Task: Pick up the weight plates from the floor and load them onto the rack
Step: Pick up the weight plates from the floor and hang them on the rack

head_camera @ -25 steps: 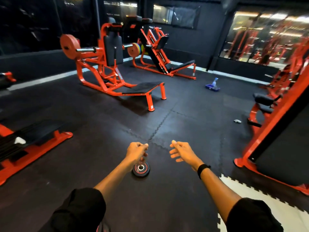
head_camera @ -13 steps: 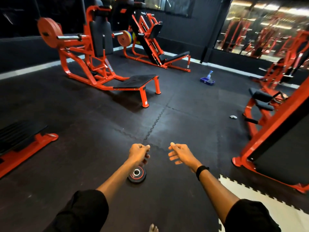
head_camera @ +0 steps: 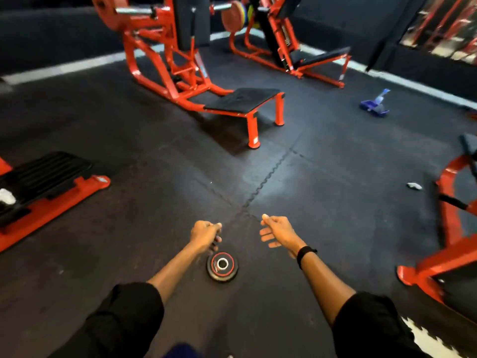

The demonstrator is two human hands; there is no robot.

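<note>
1. Here we are over the dark rubber floor (head_camera: 154, 228), and one small weight plate (head_camera: 222, 266) lies flat on it, black with a red ring and a pale metal hub, just below and between the two outstretched arms.
2. The left hand (head_camera: 205, 235) hangs above the plate's far edge, fingers curled into a loose fist. It grips nothing; whether a fingertip brushes the plate I cannot tell.
3. The right hand (head_camera: 277, 232) is off to the side, well clear of the plate, fingers half bent and empty, a black band (head_camera: 304, 254) on its wrist.
4. Handling, as a judgement: a plate this size looks light enough for one hand, yet it is dense and rigid, with no give at all. Nothing fragile here, but it would land hard if dropped.
5. Lying flat is the awkward part. The rim sits close against the floor, so fingers need to dig under an edge and tip it up.
6. The best hold is probably thumb through the centre hole with fingers wrapped under the rim, or a pinch across the raised edge once tilted.
7. The coating looks smooth, so a firm closed grip seems wise.
8. The red machine (head_camera: 167, 60) beyond carries plates on its pegs, a likely destination, well apart from here.
</note>
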